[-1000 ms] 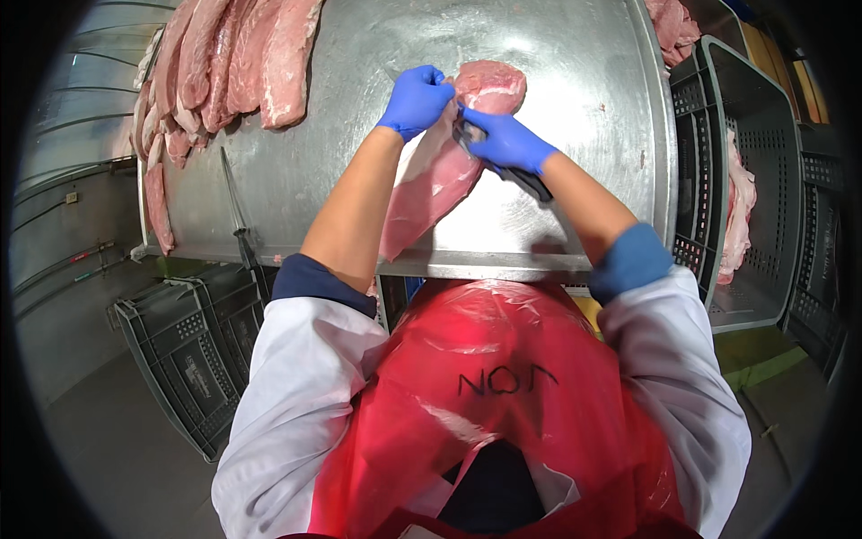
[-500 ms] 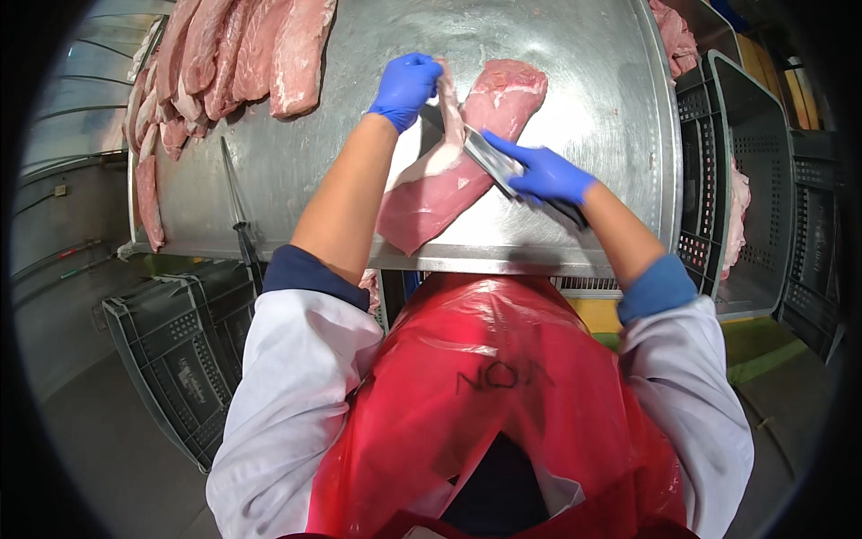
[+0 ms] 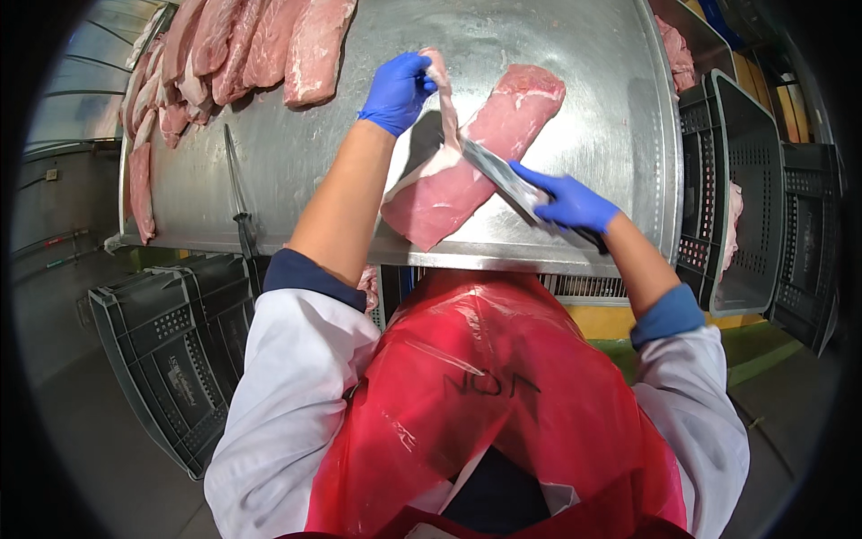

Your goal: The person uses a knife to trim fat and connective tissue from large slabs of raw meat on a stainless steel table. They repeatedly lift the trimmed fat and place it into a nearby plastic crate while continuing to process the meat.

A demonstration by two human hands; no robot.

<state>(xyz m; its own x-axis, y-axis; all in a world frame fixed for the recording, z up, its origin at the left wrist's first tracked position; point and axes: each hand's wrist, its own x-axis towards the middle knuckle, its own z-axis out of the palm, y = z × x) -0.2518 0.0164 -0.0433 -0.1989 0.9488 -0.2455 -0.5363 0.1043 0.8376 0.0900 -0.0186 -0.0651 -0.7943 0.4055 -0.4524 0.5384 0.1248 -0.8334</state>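
Note:
On the steel table lies a long slab of pink meat (image 3: 516,112), slanting from the upper right down to the near left. My left hand (image 3: 398,92), in a blue glove, is closed on the upper end of a pale strip of fat (image 3: 444,94) and pulls it up off the slab; its lower end is still joined to the meat. In my right hand (image 3: 567,199), also gloved in blue, is a knife (image 3: 503,173). Its blade lies across the slab, with the tip at the base of the lifted strip. The fingers partly cover the handle.
Several long pieces of meat (image 3: 260,54) lie at the table's far left. A sharpening steel (image 3: 238,193) rests over the near edge of the steel table (image 3: 611,99). Dark plastic crates stand at right (image 3: 750,180) and lower left (image 3: 175,359), with meat in the right one.
My right hand has drawn the knife to the right and slightly nearer me. My left hand still holds the strip, almost in place. The whole view has shifted slightly.

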